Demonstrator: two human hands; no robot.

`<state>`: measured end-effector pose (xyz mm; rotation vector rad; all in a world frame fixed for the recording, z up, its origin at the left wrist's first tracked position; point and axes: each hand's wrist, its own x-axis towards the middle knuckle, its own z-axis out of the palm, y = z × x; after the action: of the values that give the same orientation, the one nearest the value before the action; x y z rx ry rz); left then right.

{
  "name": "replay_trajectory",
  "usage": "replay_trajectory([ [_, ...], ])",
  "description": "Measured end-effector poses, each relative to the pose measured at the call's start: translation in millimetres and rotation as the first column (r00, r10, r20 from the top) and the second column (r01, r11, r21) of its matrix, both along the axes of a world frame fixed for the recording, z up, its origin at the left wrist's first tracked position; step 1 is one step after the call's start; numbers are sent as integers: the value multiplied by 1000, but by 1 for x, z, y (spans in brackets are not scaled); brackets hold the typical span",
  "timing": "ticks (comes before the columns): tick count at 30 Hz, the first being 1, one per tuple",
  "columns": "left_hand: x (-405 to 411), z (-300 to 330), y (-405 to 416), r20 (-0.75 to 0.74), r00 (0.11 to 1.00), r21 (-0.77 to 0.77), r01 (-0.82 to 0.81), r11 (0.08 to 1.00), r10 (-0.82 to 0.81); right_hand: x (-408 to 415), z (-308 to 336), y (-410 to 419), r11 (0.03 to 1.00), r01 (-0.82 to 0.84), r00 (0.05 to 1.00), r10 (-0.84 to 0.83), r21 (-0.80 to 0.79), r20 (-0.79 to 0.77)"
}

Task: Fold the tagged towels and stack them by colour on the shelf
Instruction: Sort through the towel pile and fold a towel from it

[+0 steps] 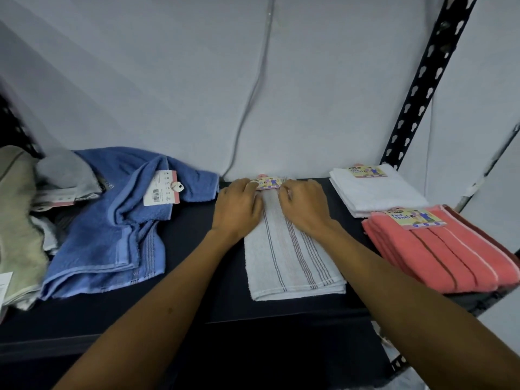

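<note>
1. The left hand (237, 206) and the right hand (305, 205) both press down on the far end of a white striped towel (292, 263). It lies folded in a long strip in the middle of the dark shelf (183, 235).
2. The fingers of both hands curl at the towel's card tag (267, 182). Each grip looks loosely closed on the cloth beside the tag, most likely to keep the fold flat and the tag on top where it can be read.
3. The blue towel (118, 220) lies in a loose heap on the left, with its own tag (161, 188) showing. Beside it are a grey towel (66, 175) and a beige towel (19, 220), also rumpled. These look like they are waiting to be folded.
4. On the right, a neat white stack (377, 190) sits at the back, and a pink stack (439, 254) sits in front of it. They touch. Each has a tag on top, so the colours are kept apart.
5. The near end of the striped towel stops a little short of the shelf's front edge. The pink stack sits very close to the front right corner.
6. There is bare shelf on both sides of the striped towel. The left gap is wider. The black metal post (422, 85) closes off the right side.
</note>
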<state>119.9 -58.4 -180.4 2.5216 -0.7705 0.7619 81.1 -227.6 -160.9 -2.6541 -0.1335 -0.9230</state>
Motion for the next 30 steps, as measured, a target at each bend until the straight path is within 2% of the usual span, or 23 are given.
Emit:
replay_trajectory([
  [2, -17, -3, 7, -11, 1000, -28, 24, 999, -24, -22, 3, -4, 999, -15, 991, 21, 48, -132],
  [4, -42, -4, 16, -86, 992, -55, 88, 995, -92, -52, 2, -11, 990, -94, 971, 114, 103, -212],
  [7, -86, -5, 33, -140, 953, -129, 251, 959, -268, -105, -12, -19, 952, -273, 945, 293, 141, -145],
  [10, -122, -6, 48, -183, 900, -122, 379, 917, -396, -142, -31, -24, 929, -366, 918, 370, 49, -143],
  [14, -138, -10, 53, -117, 910, 10, 402, 916, -398, -157, -42, -31, 921, -387, 916, 379, -41, -132],
  [19, -144, -9, 62, -87, 900, 57, 433, 899, -428, -158, -52, -35, 883, -392, 909, 415, -257, 39],
  [25, -146, -8, 77, -204, 874, -15, 448, 894, -441, -166, -59, -37, 921, -317, 912, 361, -229, 192],
  [30, -155, -13, 75, -172, 902, 154, 422, 893, -396, -182, -69, -42, 915, -280, 926, 337, -290, 170],
])
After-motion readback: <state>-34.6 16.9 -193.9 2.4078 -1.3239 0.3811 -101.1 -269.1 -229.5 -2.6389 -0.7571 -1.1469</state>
